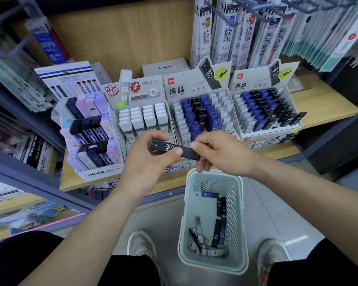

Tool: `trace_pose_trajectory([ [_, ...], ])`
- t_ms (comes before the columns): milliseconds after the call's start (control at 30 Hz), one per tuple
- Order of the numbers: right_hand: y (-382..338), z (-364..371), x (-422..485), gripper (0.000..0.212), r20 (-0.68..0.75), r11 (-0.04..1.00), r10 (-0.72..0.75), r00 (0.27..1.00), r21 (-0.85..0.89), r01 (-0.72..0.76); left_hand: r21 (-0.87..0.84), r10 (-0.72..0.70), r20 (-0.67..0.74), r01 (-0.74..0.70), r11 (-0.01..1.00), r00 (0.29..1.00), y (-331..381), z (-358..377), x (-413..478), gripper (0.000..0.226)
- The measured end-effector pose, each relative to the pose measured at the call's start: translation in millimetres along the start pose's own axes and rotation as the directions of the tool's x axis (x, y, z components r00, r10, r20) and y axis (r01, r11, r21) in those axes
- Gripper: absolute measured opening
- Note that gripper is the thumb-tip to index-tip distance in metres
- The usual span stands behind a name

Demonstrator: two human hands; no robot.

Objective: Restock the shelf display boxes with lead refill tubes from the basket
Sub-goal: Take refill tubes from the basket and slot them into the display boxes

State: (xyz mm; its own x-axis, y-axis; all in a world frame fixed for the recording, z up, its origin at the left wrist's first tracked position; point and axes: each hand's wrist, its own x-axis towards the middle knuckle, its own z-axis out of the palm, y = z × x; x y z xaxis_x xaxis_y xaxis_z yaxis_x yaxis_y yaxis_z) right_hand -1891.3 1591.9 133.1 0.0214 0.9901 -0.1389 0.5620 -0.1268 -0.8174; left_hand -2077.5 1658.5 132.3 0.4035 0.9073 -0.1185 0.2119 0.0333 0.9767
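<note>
Black HB 0.7 lead refill tube [175, 151]: pinching it at both ends with left hand [151, 153] and right hand [217, 153], holding it over shelf [322, 104] front edge, above green basket [194, 234] far rim, before middle display box [194, 87].

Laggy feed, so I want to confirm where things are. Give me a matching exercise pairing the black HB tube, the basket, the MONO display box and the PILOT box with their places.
Things
1. black HB tube
2. basket
3. MONO display box
4. PILOT box

Places
A. leftmost box on the shelf
B. on the floor, in front of the shelf
C. pinched between left hand and right hand
D. at the very back of the shelf

Pairs: 1-C, 2-B, 3-A, 4-D
</note>
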Motion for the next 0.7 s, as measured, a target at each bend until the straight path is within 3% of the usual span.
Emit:
trace_pose_trajectory([
  [167, -2, -2, 6, 0.006, -0.106, 0.999, -0.044, 0.993, 0.017, 0.046, -0.024, 0.009, -0.022, -0.01, 1.0, 1.0, -3, -1, 2, 0.022],
  [267, -9, -2, 9, 0.012, -0.168, 0.995, -0.09, 0.982, 0.031, 0.097, -0.057, 0.011, 0.014, -0.01, 0.998, 1.0, -1, -1, 2, 0.016],
  [400, -17, 0, 9, 0.02, -0.183, 0.97, -0.121, 0.976, 0.188, 0.156, 0.02, 0.058, 0.092, -0.06, 0.998, 0.994, -1, 2, 3, 0.018],
  [567, -17, -2, 8, 0.018, -0.203, 0.963, -0.172, 0.964, 0.169, 0.208, 0.107, 0.051, 0.167, -0.07, 0.992, 0.985, -4, 6, 3, 0.018],
  [700, -20, -9, 7, 0.019, -0.14, 0.961, -0.225, 0.964, 0.13, 0.244, 0.178, 0.072, 0.212, -0.111, 0.978, 0.975, -7, 10, 3, 0.016],
])
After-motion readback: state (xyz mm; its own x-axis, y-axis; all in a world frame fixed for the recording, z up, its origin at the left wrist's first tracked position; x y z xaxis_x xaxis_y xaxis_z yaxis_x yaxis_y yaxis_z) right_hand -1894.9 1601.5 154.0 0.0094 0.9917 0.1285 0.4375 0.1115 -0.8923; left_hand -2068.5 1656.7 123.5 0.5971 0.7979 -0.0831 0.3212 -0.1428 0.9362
